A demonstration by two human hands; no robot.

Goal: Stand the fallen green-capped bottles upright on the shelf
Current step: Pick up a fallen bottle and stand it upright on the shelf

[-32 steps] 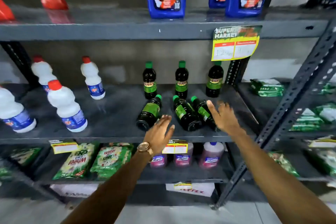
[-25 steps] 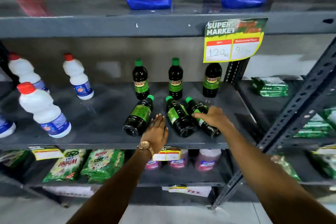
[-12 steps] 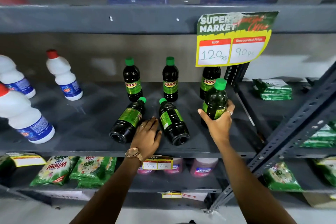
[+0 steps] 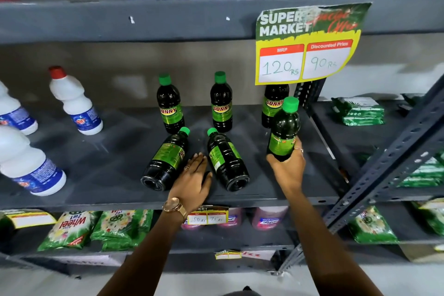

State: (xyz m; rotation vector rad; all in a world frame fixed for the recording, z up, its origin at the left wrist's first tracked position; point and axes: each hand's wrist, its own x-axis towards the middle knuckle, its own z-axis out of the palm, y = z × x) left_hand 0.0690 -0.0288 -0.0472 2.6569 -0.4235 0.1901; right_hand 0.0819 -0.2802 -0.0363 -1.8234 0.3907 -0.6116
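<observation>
On the shelf point(image 4: 103, 175) two green-capped bottles lie on their sides in front of the standing row. The left fallen bottle point(image 4: 167, 160) points its cap toward 1 o'clock and its base toward 7 o'clock, near the front edge. The left hand point(image 4: 193, 179) rests flat between the two, fingers spread and pointing to 12 o'clock; its grip is wide and holds nothing, though it lies just beside or touching the left one. The right fallen bottle point(image 4: 227, 161) points its cap toward 11 o'clock, base toward 5 o'clock.

Further right, the right hand point(image 4: 287, 167) holds a third bottle point(image 4: 283, 131) upright by its lower body, grip closed around the label band. It stands just in front of the rightmost of the back row point(image 4: 221, 103); whether its base touches the shelf I cannot tell.

These look like full, dark-liquid plastic bottles: moderately heavy, fairly stiff, smooth and round, so likely to roll when nudged and a little slippery on the glossy label. The waist near the label seems the best hold, wrapping thumb opposite fingers, then pivoting on the base. The narrow neck would give less control, and the tall shape may tip if set down crooked.
</observation>
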